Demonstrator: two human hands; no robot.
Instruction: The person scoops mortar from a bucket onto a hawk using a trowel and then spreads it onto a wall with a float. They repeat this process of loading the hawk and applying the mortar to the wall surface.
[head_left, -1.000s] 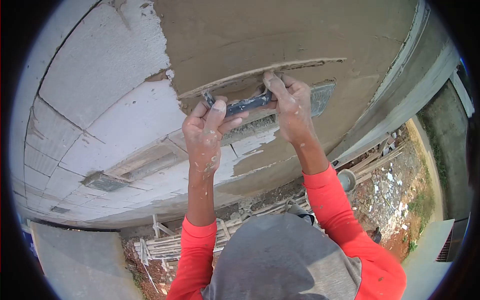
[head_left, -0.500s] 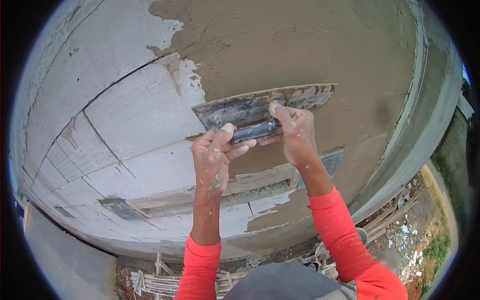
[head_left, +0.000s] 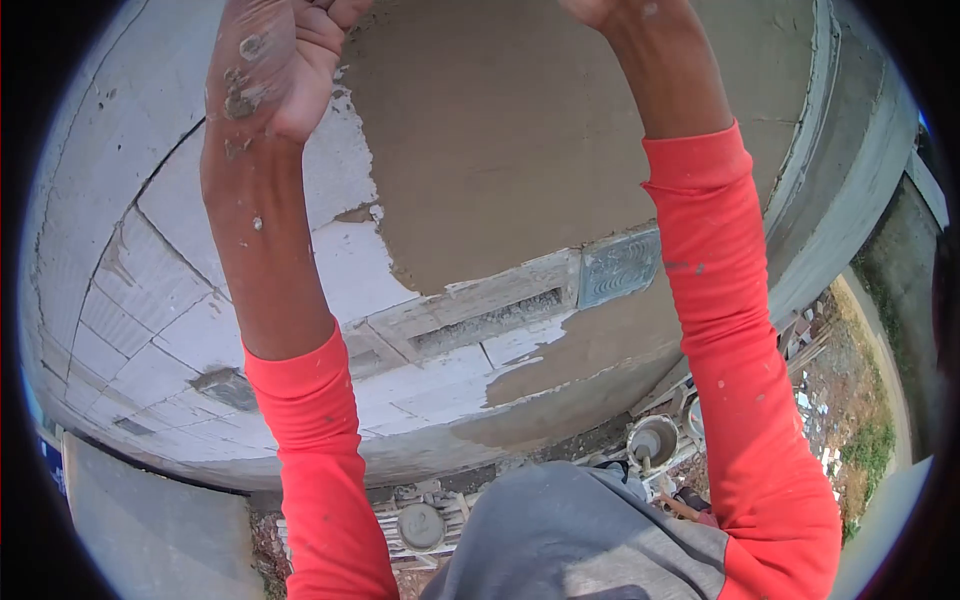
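Observation:
Both arms reach up in front of a block wall point(head_left: 190, 310) partly coated with wet brown mortar point(head_left: 500, 150). My left hand point(head_left: 290, 70), spotted with mortar, is at the upper left, its fingers partly cut off by the top edge of the view. Only a small part of my right hand point(head_left: 600, 10) shows at the top edge, with its fingers hidden. What either hand holds is out of view; the trowel does not show. A patterned grey block point(head_left: 618, 268) sits in the wall beside a recessed slot point(head_left: 490, 320).
Below the wall stand a bucket point(head_left: 652, 442) and a round container of grey mortar point(head_left: 421, 526) on wooden slats. Part of another person point(head_left: 685, 508) shows at the lower right. Rubble point(head_left: 830, 400) covers ground at the right; a paved strip point(head_left: 160, 520) runs at the lower left.
Both hands have moved up to the top edge and farther apart, taking the trowel out of view. The mortar where the trowel was is now uncovered and looks smoother.

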